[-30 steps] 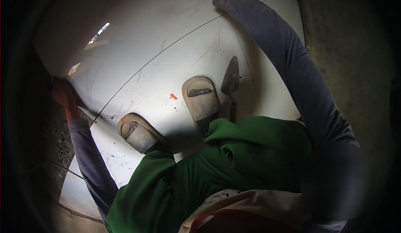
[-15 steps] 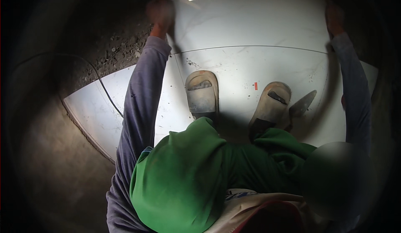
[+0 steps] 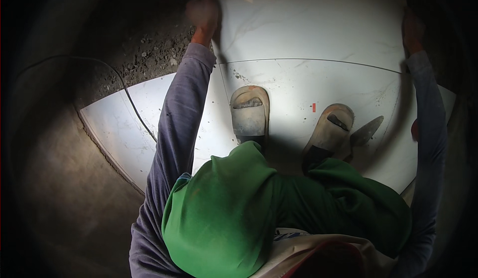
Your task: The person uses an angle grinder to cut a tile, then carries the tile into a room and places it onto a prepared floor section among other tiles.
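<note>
A large white marble-look tile lies beyond my feet, its near edge along a thin dark seam with the white floor tiles. At its left edge my left hand is closed, with the fingers curled at the side. My right hand, dim in shadow, grips the opposite edge. Both arms reach forward, nearly straight. How far the fingers go under the tile is hidden. The tile's far edge runs out of view.
My sandalled feet stand on the floor tiles. A pointed trowel lies beside the right sandal, near a small red strip. A dark cable crosses the left tile. Rubble covers the ground at left.
The whole view has shifted, so everything appears slightly farther right and lower. The bright reflection on the tile has moved up and right. Both hands keep their hold on the edges.
</note>
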Action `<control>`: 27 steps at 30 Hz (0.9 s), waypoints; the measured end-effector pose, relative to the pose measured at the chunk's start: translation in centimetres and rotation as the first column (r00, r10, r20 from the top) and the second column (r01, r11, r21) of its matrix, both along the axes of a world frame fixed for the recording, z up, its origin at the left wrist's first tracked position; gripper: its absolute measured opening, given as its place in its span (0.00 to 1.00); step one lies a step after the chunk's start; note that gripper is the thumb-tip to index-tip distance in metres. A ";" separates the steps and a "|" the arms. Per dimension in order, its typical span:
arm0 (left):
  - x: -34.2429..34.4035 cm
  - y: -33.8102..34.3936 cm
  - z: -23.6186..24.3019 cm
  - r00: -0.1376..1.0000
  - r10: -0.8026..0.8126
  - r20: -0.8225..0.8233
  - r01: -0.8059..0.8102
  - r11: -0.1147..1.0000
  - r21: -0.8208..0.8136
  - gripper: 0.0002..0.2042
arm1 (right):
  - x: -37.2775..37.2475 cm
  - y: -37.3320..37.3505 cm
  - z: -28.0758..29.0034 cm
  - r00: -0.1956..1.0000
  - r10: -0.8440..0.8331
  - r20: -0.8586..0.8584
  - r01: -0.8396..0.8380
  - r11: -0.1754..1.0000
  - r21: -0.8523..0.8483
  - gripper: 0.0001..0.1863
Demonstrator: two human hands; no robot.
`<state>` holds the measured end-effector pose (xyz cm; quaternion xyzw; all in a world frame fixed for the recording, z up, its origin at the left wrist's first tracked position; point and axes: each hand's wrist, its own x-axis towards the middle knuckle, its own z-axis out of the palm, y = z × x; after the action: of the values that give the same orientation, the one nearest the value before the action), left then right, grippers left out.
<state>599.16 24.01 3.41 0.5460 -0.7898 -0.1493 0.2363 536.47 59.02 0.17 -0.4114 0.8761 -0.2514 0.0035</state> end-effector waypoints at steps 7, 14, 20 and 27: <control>1.1 -0.9 -2.0 0.996 0.038 -0.076 -0.038 0.999 0.003 0.34 | 1.6 -1.9 0.6 0.994 -0.102 -0.037 0.106 0.988 0.111 0.16; 4.3 -3.3 -5.4 0.976 -0.104 0.192 0.083 0.990 0.114 0.23 | 6.4 -1.4 7.4 0.976 -0.195 0.098 0.176 0.968 0.178 0.26; 3.3 -2.1 -3.6 0.894 -0.275 -0.355 0.280 0.959 -0.038 0.20 | 9.8 -3.9 10.9 0.923 -0.222 0.313 0.234 0.972 -0.002 0.27; 2.0 -0.2 -0.4 0.913 -0.223 -0.342 0.256 0.965 0.056 0.26 | 8.1 -4.9 9.4 0.838 -0.371 0.400 0.349 0.928 0.130 0.16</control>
<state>601.12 23.80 3.00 0.4231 -0.7911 -0.3064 0.3183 544.60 54.16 9.61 -0.1758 0.9226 -0.3067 0.1543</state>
